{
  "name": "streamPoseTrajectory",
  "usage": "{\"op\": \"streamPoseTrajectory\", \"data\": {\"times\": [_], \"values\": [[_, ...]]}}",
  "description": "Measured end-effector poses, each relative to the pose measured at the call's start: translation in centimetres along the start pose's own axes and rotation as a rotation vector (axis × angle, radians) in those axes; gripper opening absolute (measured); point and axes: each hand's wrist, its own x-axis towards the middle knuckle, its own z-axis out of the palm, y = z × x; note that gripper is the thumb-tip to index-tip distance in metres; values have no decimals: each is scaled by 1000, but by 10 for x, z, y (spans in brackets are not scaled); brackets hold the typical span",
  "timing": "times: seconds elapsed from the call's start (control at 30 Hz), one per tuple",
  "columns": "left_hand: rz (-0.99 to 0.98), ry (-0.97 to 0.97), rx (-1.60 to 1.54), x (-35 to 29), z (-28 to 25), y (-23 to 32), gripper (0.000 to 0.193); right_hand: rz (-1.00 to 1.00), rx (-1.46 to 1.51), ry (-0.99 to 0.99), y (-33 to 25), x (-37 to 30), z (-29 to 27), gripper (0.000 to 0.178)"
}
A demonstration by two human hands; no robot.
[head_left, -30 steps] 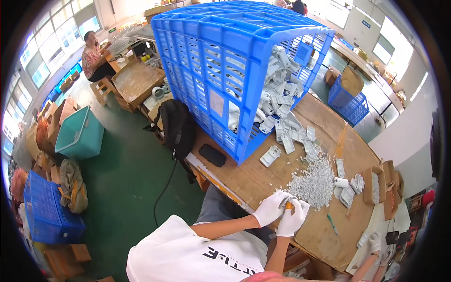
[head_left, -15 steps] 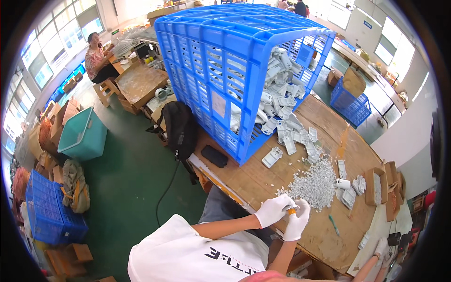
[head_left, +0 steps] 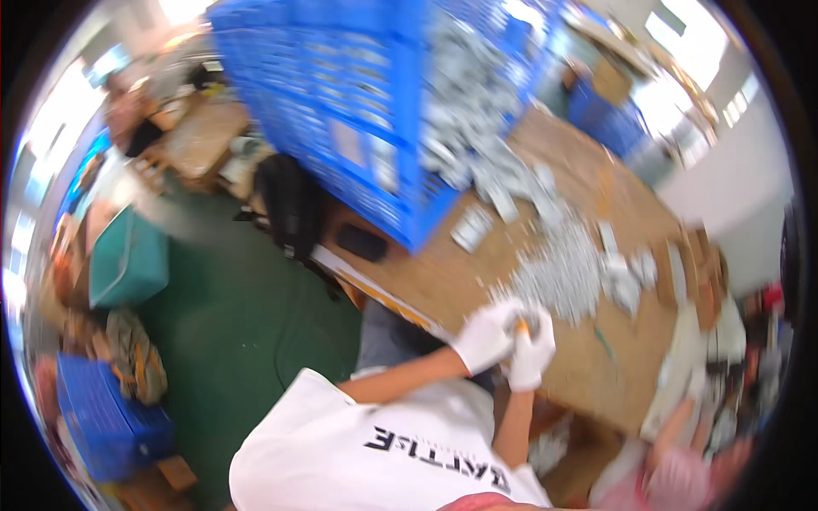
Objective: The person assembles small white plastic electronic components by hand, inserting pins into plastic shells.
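Both hands wear white gloves and meet at the table's near edge, just in front of a pile of small pale-grey plastic pieces (head_left: 558,277). My right hand (head_left: 532,356) is closed round a short orange object (head_left: 522,327), perhaps a handle; its kind is not clear. My left hand (head_left: 484,336) is closed against it, its fingertips round something small and greyish that blur hides. Beyond the pile, grey-white plastic housings (head_left: 486,170) spill from a big blue crate (head_left: 409,170) lying on its side. One loose housing (head_left: 471,228) lies left of the pile.
On the brown worktable (head_left: 588,366) lie a thin green tool (head_left: 604,341), a dark pouch (head_left: 361,243) and more housings (head_left: 626,281). Small cartons (head_left: 694,272) stand at the right. A black backpack (head_left: 290,204) is left of the crate. Another person's arm (head_left: 677,426) reaches in at lower right.
The view has swung and blurred, so the crate and table sit further up and left. My hands stay together at the pile's edge. The neighbouring person shows more at lower right.
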Motion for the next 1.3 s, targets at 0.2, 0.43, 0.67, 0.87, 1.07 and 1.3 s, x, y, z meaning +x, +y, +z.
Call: {"op": "streamPoseTrajectory", "data": {"times": [0.2, 0.43, 0.67, 0.87, 1.07, 1.3], "values": [[59, 96, 109, 13, -27, 16, 37, -353, -105, 177, -22, 9, 21, 38], [77, 38, 135, 7, -18, 22, 39, -469, -364, 113, -30, -6, 0, 34], [-39, 23, 3, -3, -20, 20, 40, -759, -641, 15, -32, -13, -14, 46], [-87, -18, 36, -5, -20, 32, 42, -783, -689, -51, -30, -18, -24, 53], [-76, -45, 17, -4, -19, 41, 42, -808, -728, -46, -32, -18, -28, 56], [-206, -80, 9, -8, -22, 50, 46, -816, -721, -69, -31, -18, -27, 54]]}}
